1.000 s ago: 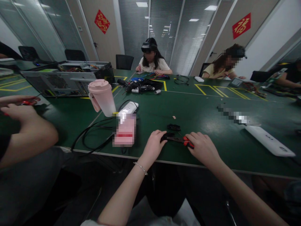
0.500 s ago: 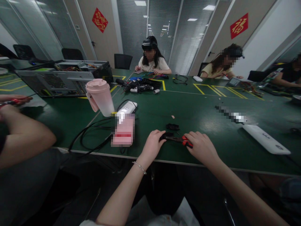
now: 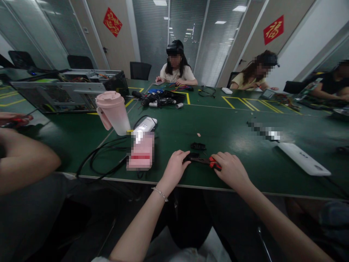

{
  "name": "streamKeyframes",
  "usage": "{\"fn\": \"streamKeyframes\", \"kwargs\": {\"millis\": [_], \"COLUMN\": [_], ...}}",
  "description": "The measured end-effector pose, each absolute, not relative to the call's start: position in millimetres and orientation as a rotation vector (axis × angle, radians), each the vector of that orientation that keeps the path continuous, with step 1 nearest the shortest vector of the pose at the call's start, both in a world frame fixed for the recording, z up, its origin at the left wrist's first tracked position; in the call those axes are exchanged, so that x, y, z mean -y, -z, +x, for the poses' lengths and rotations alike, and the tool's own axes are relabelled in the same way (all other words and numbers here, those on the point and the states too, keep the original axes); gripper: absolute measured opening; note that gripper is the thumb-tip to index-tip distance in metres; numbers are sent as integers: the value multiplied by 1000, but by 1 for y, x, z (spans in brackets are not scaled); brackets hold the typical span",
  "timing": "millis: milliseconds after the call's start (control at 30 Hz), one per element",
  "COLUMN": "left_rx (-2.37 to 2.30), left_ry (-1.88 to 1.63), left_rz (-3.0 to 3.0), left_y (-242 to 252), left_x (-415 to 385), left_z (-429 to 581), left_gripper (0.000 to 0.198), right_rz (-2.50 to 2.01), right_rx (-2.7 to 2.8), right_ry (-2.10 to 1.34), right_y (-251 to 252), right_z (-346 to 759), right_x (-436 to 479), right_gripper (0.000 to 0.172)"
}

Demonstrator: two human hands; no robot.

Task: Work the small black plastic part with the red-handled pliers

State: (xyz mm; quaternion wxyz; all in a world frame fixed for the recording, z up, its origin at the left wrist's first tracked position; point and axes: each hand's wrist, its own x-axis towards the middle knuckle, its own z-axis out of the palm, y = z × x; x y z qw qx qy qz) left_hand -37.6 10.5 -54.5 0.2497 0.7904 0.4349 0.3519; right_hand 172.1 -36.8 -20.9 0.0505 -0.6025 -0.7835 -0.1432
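My left hand (image 3: 175,166) is closed around a small black part (image 3: 190,157) on the green table (image 3: 226,134). My right hand (image 3: 230,169) grips the red handles of a pair of pliers (image 3: 211,162), whose jaws point left and meet that black part. A second small black piece (image 3: 198,146) lies on the table just beyond my hands. A thin bracelet sits on my left wrist.
A pink lidded cup (image 3: 113,112), a white power strip (image 3: 145,124) with black cables (image 3: 100,160) and an open computer case (image 3: 68,89) stand to the left. Another white power strip (image 3: 302,158) lies to the right. A co-worker's arm (image 3: 24,160) is at far left; three people sit across the table.
The view has shifted slightly left and down. My hands keep their grip on the black part and the pliers with almost no movement.
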Motion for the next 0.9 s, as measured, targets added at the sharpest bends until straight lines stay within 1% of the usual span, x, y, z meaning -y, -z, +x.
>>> {"fn": "streamKeyframes", "kwargs": {"millis": [67, 267, 500, 600, 733, 900], "left_rx": [-1175, -1165, -1162, -1171, -1177, -1177], "left_ry": [-965, -961, -964, -958, -954, -944], "left_rz": [2148, 2143, 2160, 2172, 2175, 2157], "left_y": [55, 56, 59, 60, 60, 59], "left_x": [-11, -12, -13, -13, -14, -14], "left_z": [-38, -38, -38, -38, -38, -38], "left_gripper": [34, 35, 35, 35, 35, 36], "right_rz": [-1836, -1897, -1887, -1920, -1931, -1861], "right_rx": [2387, 2367, 2375, 2369, 2362, 2379], "right_ry": [421, 237, 339, 283, 231, 351], "right_y": [21, 22, 19, 20, 22, 18], "right_z": [172, 172, 170, 171, 172, 170], "right_x": [37, 35, 37, 37, 36, 38], "right_gripper": [26, 23, 27, 28, 25, 27]}}
